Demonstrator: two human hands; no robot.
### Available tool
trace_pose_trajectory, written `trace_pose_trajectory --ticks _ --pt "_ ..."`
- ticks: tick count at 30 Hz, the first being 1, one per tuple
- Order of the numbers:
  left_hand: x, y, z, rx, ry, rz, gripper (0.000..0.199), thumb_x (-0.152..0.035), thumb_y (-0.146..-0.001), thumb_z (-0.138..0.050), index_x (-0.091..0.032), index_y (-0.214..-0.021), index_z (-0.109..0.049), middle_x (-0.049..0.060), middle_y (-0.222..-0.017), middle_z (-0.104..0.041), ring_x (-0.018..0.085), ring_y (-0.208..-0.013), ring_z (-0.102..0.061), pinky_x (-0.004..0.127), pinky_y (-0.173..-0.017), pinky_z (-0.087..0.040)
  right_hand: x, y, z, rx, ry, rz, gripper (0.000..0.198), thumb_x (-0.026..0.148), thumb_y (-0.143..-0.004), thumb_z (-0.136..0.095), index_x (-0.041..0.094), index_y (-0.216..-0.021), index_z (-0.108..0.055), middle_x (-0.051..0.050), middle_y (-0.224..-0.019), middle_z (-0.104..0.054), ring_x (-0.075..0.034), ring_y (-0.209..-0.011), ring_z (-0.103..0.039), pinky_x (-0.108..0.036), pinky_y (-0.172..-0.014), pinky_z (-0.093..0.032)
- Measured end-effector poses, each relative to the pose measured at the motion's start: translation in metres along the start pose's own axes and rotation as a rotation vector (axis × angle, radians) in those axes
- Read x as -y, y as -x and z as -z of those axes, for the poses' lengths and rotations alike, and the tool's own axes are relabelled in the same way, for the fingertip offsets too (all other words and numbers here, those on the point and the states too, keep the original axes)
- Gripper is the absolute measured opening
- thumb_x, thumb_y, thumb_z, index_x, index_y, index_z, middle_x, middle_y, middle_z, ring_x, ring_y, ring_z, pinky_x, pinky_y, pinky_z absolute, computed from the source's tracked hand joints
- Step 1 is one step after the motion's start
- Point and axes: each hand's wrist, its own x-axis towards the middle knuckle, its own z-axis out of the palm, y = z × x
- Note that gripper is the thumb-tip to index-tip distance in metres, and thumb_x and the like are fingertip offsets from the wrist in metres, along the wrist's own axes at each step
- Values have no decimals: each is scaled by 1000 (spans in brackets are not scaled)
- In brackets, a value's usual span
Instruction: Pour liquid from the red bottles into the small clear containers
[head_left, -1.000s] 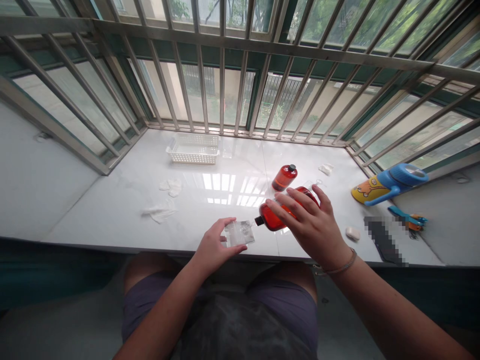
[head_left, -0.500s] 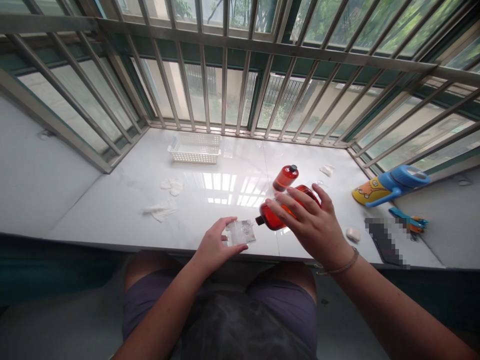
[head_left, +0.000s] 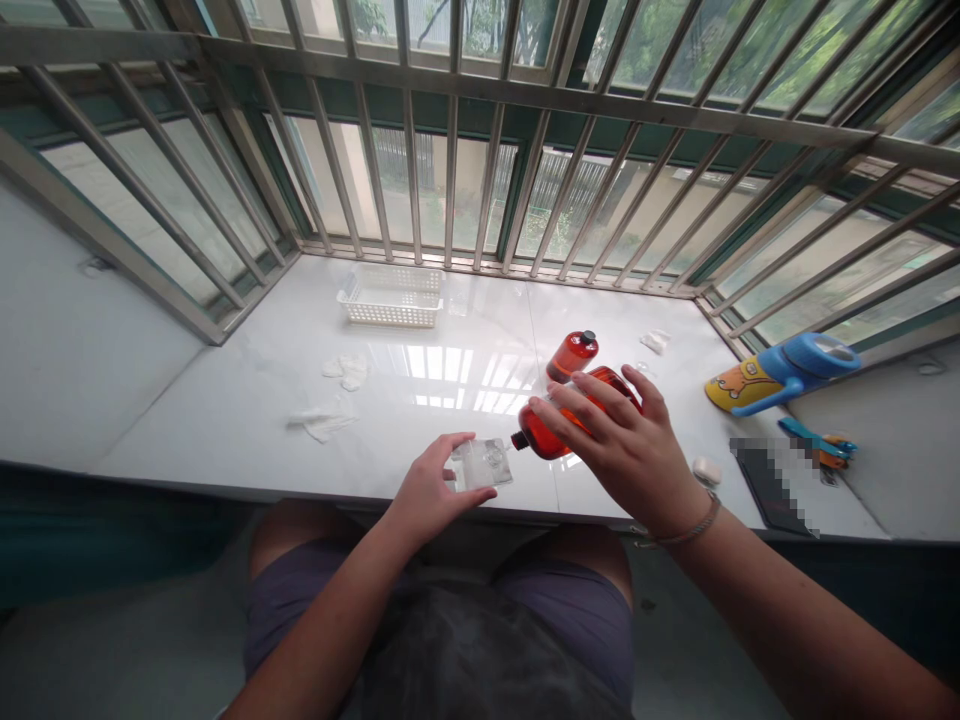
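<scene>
A small clear container [head_left: 486,464] sits between the thumb and fingers of my left hand [head_left: 437,483], near the counter's front edge. My right hand [head_left: 628,443] is wrapped over a red bottle [head_left: 546,432], tilted on its side. Its dark, uncapped-looking mouth points left at the container's right edge, and a thin clear streak shows between them. The fingers hide much of this bottle's middle. Behind it stands a second red bottle [head_left: 572,356] with a dark cap, upright on the counter and apart from my hands.
A white perforated basket [head_left: 391,318] lies at the back left. Crumpled tissues [head_left: 346,372] rest on the left of the counter [head_left: 225,430]. Rightward are a blue and yellow water bottle [head_left: 780,375], a blurred dark phone-like slab [head_left: 772,485] and a small white lump [head_left: 706,470]. Metal bars [head_left: 495,95] line the window.
Both hands stay almost in place, still holding the container and the tilted bottle. The view has shifted very slightly.
</scene>
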Motion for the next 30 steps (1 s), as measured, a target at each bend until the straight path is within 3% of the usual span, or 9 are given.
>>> trace_pose_trajectory --ticks 30 --pt "0 -3 -4 10 -9 -21 71 -39 -75 -95 -31 -139 -64 8 -144 -67 31 -131 -65 38 -89 -64 -1 -12 6 -6 18 82 48 9 -104 -65 32 -146 -63 0 -140 -74 -26 -142 -60 -54 -136 -24"
